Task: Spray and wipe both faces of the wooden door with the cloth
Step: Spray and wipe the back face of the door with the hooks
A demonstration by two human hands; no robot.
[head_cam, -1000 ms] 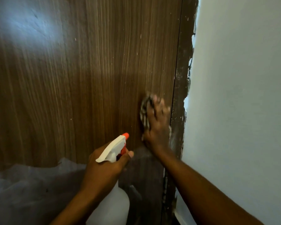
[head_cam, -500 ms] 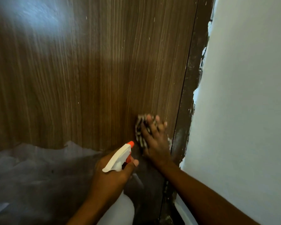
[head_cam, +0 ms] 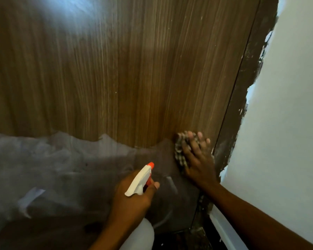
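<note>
My right hand [head_cam: 197,157] presses the checked cloth [head_cam: 180,152] flat against the wooden door [head_cam: 116,73]; my left hand [head_cam: 132,197] grips the spray bottle [head_cam: 140,179], no label readable.

- Cloth [head_cam: 181,152] pressed flat on wooden door [head_cam: 116,73] under right hand [head_cam: 197,159], near door frame [head_cam: 242,87].
- Spray bottle [head_cam: 140,179] held in left hand [head_cam: 132,197], left of cloth.
- Wall [head_cam: 287,123] at right of frame.

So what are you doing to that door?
A person is cleaning the wooden door. The right hand presses a checked cloth flat against it, low down near the dark frame. The left hand holds a white spray bottle, nozzle toward the door. Thin plastic film covers the door's lower part.
</note>
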